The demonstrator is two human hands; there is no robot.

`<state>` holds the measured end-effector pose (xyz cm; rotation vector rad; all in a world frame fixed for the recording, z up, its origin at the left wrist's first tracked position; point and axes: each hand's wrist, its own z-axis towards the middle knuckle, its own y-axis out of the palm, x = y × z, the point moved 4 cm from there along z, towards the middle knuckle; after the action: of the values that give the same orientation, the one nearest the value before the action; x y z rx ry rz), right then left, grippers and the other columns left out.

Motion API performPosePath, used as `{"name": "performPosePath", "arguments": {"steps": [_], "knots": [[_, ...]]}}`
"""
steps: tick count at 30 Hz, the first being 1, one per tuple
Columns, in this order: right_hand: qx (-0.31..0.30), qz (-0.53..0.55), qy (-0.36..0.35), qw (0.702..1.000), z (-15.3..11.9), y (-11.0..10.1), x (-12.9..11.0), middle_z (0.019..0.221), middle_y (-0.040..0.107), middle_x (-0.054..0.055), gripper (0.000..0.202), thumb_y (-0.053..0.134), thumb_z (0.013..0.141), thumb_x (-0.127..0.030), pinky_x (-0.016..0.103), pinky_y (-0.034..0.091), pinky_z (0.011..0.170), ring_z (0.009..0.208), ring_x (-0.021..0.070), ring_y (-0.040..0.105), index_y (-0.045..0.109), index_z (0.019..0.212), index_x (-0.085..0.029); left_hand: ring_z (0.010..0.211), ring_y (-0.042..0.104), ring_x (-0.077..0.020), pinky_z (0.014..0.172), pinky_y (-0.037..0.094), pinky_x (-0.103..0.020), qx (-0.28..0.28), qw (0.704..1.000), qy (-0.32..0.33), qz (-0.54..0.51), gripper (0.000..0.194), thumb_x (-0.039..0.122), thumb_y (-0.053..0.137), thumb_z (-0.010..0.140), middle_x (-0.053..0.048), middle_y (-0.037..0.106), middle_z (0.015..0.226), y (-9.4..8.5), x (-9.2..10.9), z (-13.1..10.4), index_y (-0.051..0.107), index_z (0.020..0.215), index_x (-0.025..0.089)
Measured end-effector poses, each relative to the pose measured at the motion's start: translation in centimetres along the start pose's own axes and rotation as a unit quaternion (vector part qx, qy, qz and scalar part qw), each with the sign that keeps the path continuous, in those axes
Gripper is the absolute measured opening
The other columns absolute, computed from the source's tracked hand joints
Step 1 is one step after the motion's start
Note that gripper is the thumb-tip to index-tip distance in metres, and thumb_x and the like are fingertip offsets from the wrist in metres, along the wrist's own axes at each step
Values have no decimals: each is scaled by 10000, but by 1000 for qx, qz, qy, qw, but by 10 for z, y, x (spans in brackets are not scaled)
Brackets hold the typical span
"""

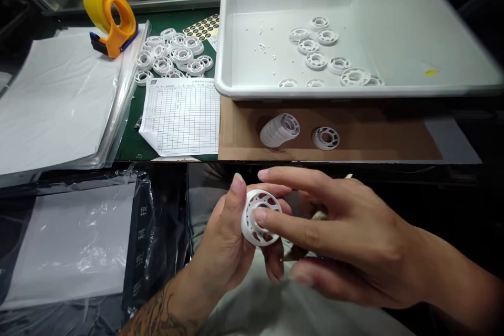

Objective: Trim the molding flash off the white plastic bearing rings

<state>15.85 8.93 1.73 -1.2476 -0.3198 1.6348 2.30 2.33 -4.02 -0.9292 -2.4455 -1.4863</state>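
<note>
My left hand (232, 231) is closed around a white plastic wheel-like ring (249, 220), its slotted face turned up toward me. Fingers of my right hand (346, 236) are stretched out and apart, one fingertip resting on the ring's hub and another reaching past its far side. A pale sliver (319, 216) shows between the right fingers; I cannot tell what it is. Beyond the hands, a leaning stack of similar rings (275, 131) and a single ring (326, 138) lie on brown cardboard (378, 134).
Behind stands a large white bin (299, 92) holding several rings and small white bits. To its left are a heap of rings (173, 55), a printed form (181, 118), a sticker sheet (202, 26), a tape dispenser (118, 21) and plastic-wrapped sheets (59, 100). Black plastic (145, 231) lies lower left.
</note>
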Motion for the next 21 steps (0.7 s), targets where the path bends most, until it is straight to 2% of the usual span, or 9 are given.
{"name": "performPosePath", "arguments": {"steps": [2, 4, 6, 8, 11, 13, 15, 18, 21], "knots": [[-11, 8, -6, 1000, -2, 2, 0, 1517, 560, 177, 429, 419, 1210, -469, 260, 621, 736, 942, 172, 773, 676, 1389, -176, 386, 647, -122, 339, 521, -195, 18, 1000, -3, 8, 648, 755, 822, 776, -31, 743, 765, 0, 0, 0, 795, 844, 112], [-9, 32, -18, 999, -4, 3, 0, 1524, 550, 176, 408, 458, 1205, -453, 236, 619, 762, 913, 139, 771, 702, 1349, -159, 368, 615, -125, 312, 499, -203, 38, 999, 2, 11, 638, 752, 857, 732, 2, 679, 671, 0, -1, 2, 748, 789, 125], [28, 42, -14, 999, -8, 4, 0, 1490, 560, 160, 363, 494, 1199, -409, 220, 614, 814, 908, 116, 758, 707, 1319, -141, 370, 592, -119, 314, 500, -211, 72, 997, 29, 18, 597, 728, 870, 736, 29, 675, 669, 1, 0, 3, 753, 912, 168], [91, 19, 11, 996, -14, 6, 1, 1393, 588, 146, 340, 534, 1185, -403, 211, 602, 757, 850, 104, 727, 686, 1309, -126, 410, 590, -106, 355, 506, -198, 119, 989, 75, 38, 559, 707, 859, 773, 42, 705, 726, 3, 1, 4, 734, 1034, 229], [148, 7, 40, 988, -22, 15, 2, 1319, 595, 118, 338, 499, 1192, -439, 227, 550, 611, 675, 72, 615, 678, 1180, -153, 527, 607, -98, 452, 504, -173, 173, 969, 136, 111, 544, 728, 834, 791, 38, 716, 788, 8, 0, 5, 674, 987, 247], [179, -2, 76, 981, -27, 20, 3, 1287, 595, 94, 336, 498, 1188, -446, 240, 512, 565, 639, 70, 573, 672, 1090, -175, 614, 654, -113, 556, 545, -189, 188, 958, 140, 164, 576, 770, 799, 798, 19, 742, 842, 11, -5, 7, 649, 982, 245], [200, -20, 105, 974, -31, 21, 3, 1249, 602, 80, 337, 513, 1178, -435, 246, 503, 574, 684, 87, 590, 666, 1018, -182, 693, 703, -136, 663, 576, -211, 188, 953, 124, 204, 599, 803, 753, 817, 2, 759, 853, 13, -11, 9, 649, 996, 241], [192, -19, 110, 975, -38, 14, 5, 1229, 609, 80, 363, 482, 1189, -429, 259, 494, 599, 717, 103, 574, 672, 1009, -177, 737, 711, -152, 730, 577, -231, 168, 947, 127, 243, 605, 817, 728, 828, -9, 766, 834, 16, -13, 13, 684, 1005, 239], [186, 14, 105, 977, -51, 1, 12, 1271, 587, 83, 386, 452, 1201, -481, 265, 478, 604, 691, 90, 525, 680, 1107, -184, 807, 719, -159, 803, 567, -248, 88, 946, 157, 269, 563, 768, 796, 803, -25, 786, 897, 21, -7, 17, 757, 1010, 246]]}}
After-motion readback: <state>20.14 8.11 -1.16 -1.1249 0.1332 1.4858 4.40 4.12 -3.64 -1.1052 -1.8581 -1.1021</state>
